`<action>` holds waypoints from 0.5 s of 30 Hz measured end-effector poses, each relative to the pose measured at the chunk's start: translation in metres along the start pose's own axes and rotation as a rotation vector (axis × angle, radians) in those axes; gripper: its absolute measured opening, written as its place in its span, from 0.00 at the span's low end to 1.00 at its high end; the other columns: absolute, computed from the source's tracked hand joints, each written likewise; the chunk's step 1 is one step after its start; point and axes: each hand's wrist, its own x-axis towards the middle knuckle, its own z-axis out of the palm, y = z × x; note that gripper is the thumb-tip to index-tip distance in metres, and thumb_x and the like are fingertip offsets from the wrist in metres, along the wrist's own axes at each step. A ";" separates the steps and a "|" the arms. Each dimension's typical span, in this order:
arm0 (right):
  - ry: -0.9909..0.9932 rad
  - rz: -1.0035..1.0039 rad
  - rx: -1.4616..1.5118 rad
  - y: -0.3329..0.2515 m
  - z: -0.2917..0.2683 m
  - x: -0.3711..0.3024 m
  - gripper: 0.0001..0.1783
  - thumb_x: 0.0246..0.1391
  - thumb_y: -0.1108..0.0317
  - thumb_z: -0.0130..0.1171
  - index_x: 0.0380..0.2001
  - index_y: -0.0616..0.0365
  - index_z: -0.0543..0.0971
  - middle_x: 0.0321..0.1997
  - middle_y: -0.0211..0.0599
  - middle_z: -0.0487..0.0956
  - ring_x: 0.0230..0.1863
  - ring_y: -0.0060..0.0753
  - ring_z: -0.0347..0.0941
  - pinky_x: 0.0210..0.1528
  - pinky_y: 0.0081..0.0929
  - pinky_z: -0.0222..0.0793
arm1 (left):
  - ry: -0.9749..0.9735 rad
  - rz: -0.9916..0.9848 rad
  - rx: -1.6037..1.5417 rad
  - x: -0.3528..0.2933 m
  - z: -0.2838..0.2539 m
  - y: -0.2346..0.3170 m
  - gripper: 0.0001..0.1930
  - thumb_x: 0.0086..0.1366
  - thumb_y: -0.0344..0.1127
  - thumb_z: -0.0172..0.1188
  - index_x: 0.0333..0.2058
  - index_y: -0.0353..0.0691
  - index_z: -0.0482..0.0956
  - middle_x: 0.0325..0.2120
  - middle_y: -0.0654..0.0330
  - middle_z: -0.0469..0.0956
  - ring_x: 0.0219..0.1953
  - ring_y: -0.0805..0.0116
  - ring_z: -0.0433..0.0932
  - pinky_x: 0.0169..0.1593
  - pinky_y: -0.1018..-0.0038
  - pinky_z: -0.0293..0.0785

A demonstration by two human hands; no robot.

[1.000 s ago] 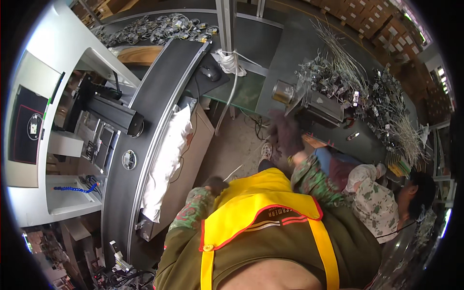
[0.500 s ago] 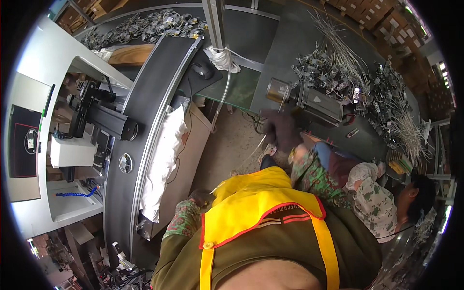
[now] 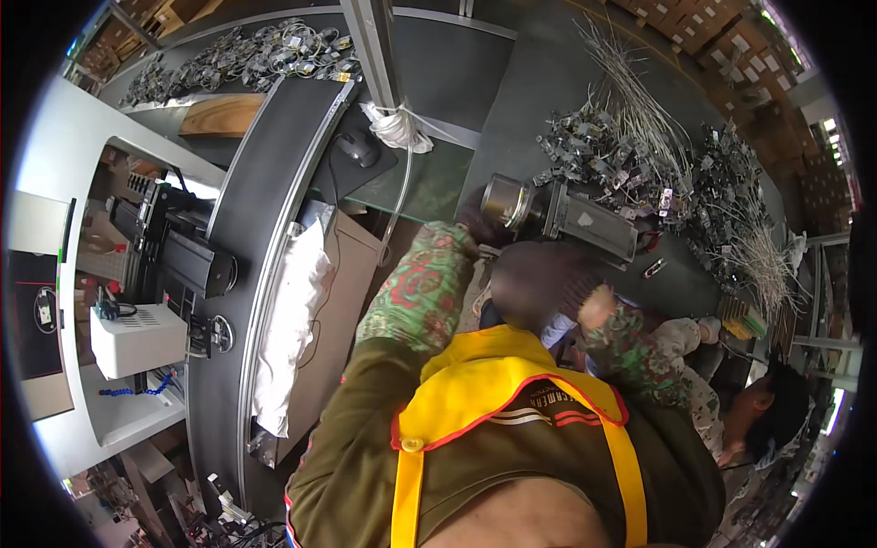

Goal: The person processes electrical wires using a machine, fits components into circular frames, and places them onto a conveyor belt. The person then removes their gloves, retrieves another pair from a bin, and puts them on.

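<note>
Metal cylinder (image 3: 505, 200) points left, long axis slanting down rightward.

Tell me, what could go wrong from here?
The left hand is right by the metal cylinder; if that turned or shifted, the hand might get pinched, though contact is hard to judge.
A co-worker is close to the person's right sleeve, so a sudden elbow swing could bump them.
Loose wires jut from the heap of parts and might snag.
</note>
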 end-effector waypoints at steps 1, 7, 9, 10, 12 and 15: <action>0.238 -0.052 0.369 0.013 0.002 -0.004 0.16 0.54 0.60 0.59 0.43 0.57 0.78 0.34 0.45 0.80 0.36 0.50 0.77 0.41 0.40 0.73 | -0.032 0.129 0.002 -0.018 0.000 -0.006 0.13 0.63 0.37 0.59 0.42 0.35 0.77 0.35 0.55 0.79 0.34 0.66 0.78 0.37 0.67 0.76; 0.272 0.032 -0.312 -0.020 -0.060 0.066 0.35 0.47 0.54 0.63 0.60 0.51 0.70 0.51 0.44 0.75 0.52 0.47 0.72 0.55 0.42 0.67 | -0.178 0.223 -0.198 -0.044 -0.012 0.052 0.11 0.67 0.35 0.52 0.36 0.37 0.83 0.35 0.55 0.81 0.38 0.64 0.81 0.44 0.63 0.76; 0.077 0.024 -0.431 -0.036 -0.040 0.091 0.40 0.44 0.51 0.64 0.62 0.50 0.68 0.56 0.42 0.73 0.56 0.46 0.69 0.58 0.40 0.65 | 0.038 0.265 -0.776 -0.049 0.002 0.056 0.11 0.66 0.32 0.52 0.44 0.39 0.78 0.42 0.55 0.78 0.45 0.64 0.76 0.49 0.65 0.74; 0.235 -0.127 -0.394 -0.048 -0.035 0.096 0.42 0.44 0.50 0.64 0.63 0.49 0.66 0.60 0.42 0.69 0.60 0.45 0.66 0.61 0.38 0.62 | 0.255 0.286 -1.353 -0.051 0.004 0.063 0.17 0.65 0.29 0.52 0.53 0.41 0.72 0.48 0.56 0.75 0.53 0.64 0.72 0.54 0.67 0.71; 0.391 -0.278 -0.353 -0.058 -0.032 0.093 0.45 0.43 0.48 0.64 0.65 0.48 0.64 0.63 0.41 0.66 0.63 0.45 0.62 0.63 0.37 0.60 | 0.190 0.229 -1.250 -0.069 -0.016 0.082 0.18 0.63 0.30 0.54 0.53 0.41 0.73 0.47 0.55 0.75 0.51 0.64 0.73 0.52 0.68 0.72; 0.533 -0.461 -0.828 -0.035 -0.005 0.090 0.46 0.42 0.52 0.65 0.66 0.50 0.62 0.67 0.42 0.61 0.66 0.48 0.59 0.68 0.39 0.57 | -0.023 0.042 -0.940 -0.122 -0.039 0.124 0.23 0.58 0.33 0.60 0.53 0.41 0.73 0.47 0.55 0.75 0.48 0.63 0.76 0.47 0.70 0.74</action>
